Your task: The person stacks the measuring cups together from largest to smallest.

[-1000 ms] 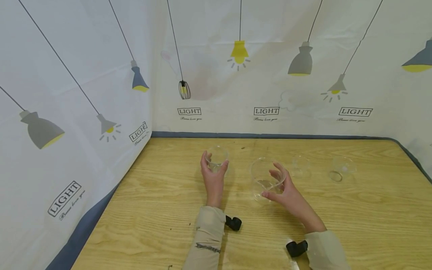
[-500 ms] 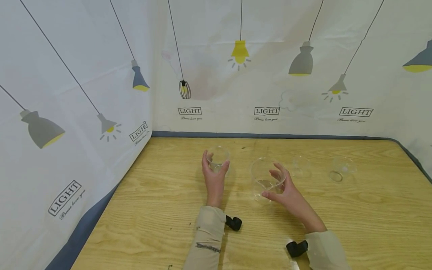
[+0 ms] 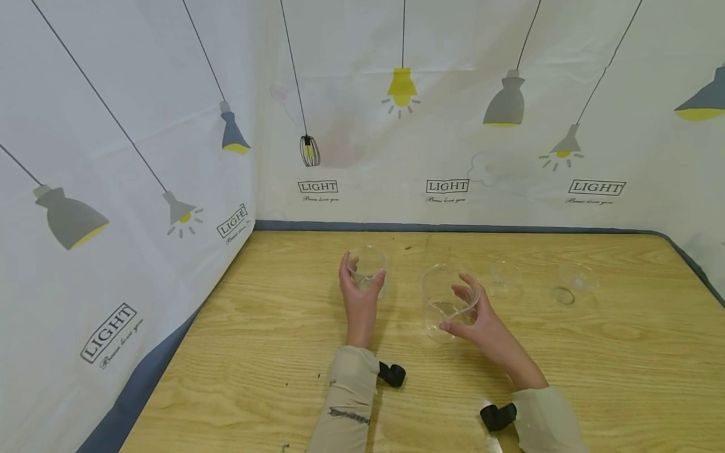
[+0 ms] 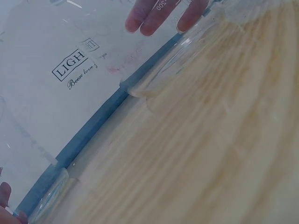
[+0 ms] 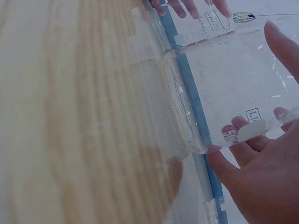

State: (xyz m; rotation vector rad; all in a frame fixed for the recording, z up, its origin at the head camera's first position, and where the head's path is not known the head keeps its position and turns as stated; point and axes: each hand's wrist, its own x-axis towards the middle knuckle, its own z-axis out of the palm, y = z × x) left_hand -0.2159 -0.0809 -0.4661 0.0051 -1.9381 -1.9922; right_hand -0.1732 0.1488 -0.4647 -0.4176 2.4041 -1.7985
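Note:
My left hand (image 3: 360, 302) is curled round a small clear beaker (image 3: 368, 257), thumb on the near right side and fingers on the left. In the left wrist view its fingertips (image 4: 148, 21) show through the glass, by a printed 200. My right hand (image 3: 487, 324) grips a larger clear beaker (image 3: 438, 283) by its right side. The right wrist view shows this large beaker (image 5: 224, 84) with its base on the table and white print on its wall. Both beakers look upright, the small one to the left of the large one and apart from it.
Two more clear glass vessels stand at the right: a small one (image 3: 504, 280) and a wider-rimmed one (image 3: 574, 283). The wooden table (image 3: 255, 352) meets a lamp-printed cloth (image 3: 362, 138) at the back and left. Black wrist pieces (image 3: 498, 417) sit at both cuffs.
My left hand and the small beaker have shifted very slightly to the right. The right hand and the large beaker stay in place.

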